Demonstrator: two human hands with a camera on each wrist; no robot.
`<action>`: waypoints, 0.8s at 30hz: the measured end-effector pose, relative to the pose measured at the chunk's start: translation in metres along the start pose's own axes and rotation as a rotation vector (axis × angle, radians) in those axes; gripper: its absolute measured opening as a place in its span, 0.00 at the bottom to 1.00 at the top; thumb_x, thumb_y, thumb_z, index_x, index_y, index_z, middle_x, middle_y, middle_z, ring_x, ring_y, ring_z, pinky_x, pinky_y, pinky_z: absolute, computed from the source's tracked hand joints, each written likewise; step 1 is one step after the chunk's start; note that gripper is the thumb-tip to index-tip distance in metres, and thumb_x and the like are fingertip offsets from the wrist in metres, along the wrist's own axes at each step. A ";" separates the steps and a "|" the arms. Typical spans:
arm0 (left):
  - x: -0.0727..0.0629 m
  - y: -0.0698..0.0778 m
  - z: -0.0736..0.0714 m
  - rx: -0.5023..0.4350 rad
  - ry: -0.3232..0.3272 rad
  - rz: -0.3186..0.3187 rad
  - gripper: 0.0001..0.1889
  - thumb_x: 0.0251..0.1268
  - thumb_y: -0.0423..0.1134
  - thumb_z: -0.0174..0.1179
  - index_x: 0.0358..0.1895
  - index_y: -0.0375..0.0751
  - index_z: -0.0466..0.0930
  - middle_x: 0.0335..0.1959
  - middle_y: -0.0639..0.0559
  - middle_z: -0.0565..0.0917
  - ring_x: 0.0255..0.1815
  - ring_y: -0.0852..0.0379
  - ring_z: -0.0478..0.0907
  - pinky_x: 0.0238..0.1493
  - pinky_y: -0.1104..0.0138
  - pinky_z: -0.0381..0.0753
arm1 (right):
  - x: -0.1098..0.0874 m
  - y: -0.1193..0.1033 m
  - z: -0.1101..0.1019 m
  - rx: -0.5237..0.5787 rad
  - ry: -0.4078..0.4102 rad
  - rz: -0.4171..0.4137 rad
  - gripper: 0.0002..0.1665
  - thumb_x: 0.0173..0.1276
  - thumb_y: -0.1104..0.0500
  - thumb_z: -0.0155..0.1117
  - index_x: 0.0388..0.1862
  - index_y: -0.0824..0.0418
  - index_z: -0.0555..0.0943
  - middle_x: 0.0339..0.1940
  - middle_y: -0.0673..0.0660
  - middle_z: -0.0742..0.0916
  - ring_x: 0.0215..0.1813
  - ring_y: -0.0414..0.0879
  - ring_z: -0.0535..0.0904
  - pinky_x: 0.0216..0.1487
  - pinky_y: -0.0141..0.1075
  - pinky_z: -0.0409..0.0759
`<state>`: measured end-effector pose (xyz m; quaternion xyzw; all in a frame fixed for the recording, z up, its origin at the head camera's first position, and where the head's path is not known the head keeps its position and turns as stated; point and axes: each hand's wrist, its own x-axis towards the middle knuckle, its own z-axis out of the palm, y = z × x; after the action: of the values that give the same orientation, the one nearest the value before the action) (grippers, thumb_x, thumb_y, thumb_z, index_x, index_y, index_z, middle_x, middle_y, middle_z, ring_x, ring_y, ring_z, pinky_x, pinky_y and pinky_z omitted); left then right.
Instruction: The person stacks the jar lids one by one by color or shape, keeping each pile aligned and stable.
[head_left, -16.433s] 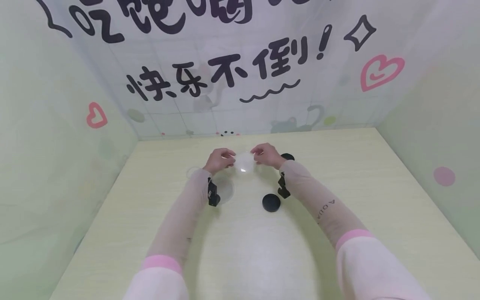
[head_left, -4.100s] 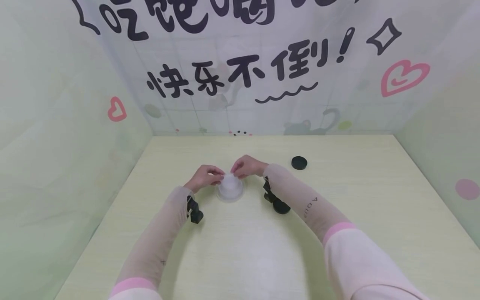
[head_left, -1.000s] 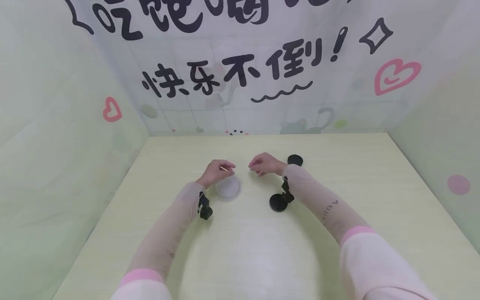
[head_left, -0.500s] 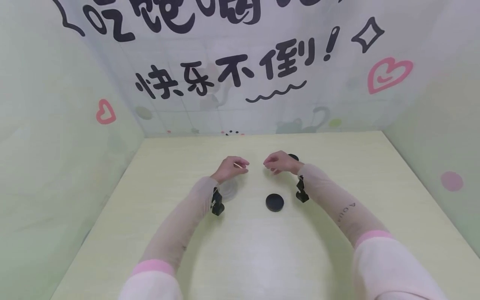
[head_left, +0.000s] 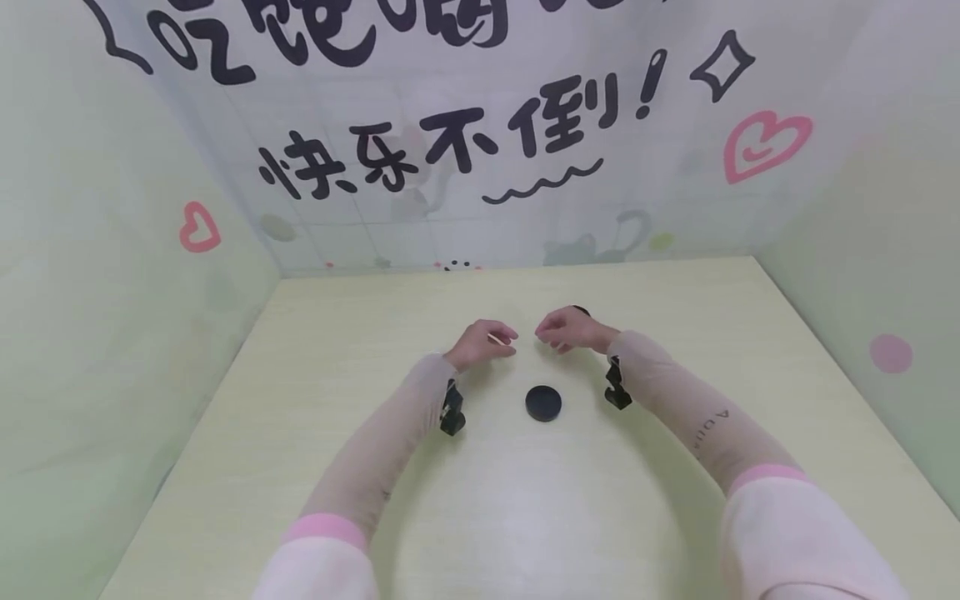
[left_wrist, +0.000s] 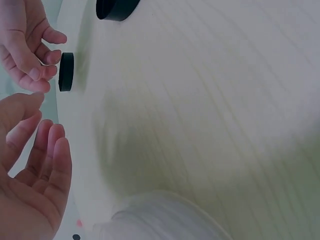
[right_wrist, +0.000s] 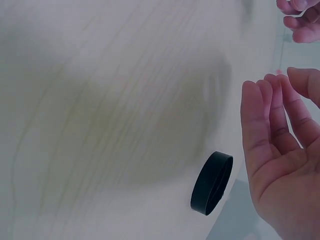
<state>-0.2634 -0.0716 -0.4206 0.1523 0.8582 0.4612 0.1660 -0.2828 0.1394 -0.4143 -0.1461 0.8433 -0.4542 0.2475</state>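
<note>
From the head view, my left hand [head_left: 480, 343] pinches what looks like a thin stick [head_left: 496, 339]; my right hand [head_left: 566, 328] has drifted right, fingers loosely curled, empty. The clear dish is gone from sight. Wrist views: both hands relaxed near a black cap [right_wrist: 212, 183].

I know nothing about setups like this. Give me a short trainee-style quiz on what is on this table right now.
1. True or false: the flat round black lid lies on the pale wooden table, between the two forearms.
2. What does the left hand pinch? A) a thin pale stick B) the black lid C) a spoon
3. How many round black lids show in the left wrist view?
Key: 1 true; 2 A; 3 two.
</note>
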 end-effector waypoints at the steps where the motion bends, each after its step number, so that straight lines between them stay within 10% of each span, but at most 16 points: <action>1: 0.000 0.000 0.002 0.001 -0.009 -0.003 0.15 0.53 0.31 0.61 0.46 0.32 0.77 0.39 0.42 0.80 0.37 0.53 0.77 0.32 0.71 0.76 | -0.001 0.001 0.000 -0.004 -0.005 -0.006 0.17 0.64 0.62 0.53 0.48 0.72 0.73 0.39 0.65 0.79 0.36 0.48 0.74 0.39 0.38 0.79; 24: -0.002 0.002 0.025 0.091 -0.291 -0.086 0.16 0.51 0.35 0.63 0.46 0.37 0.76 0.36 0.49 0.80 0.34 0.59 0.74 0.32 0.72 0.75 | -0.021 0.031 0.016 -0.018 -0.116 -0.092 0.13 0.60 0.64 0.57 0.42 0.70 0.77 0.30 0.55 0.81 0.31 0.41 0.74 0.33 0.32 0.76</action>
<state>-0.2509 -0.0531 -0.4314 0.1880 0.8507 0.3877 0.3010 -0.2568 0.1557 -0.4419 -0.2131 0.8239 -0.4484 0.2733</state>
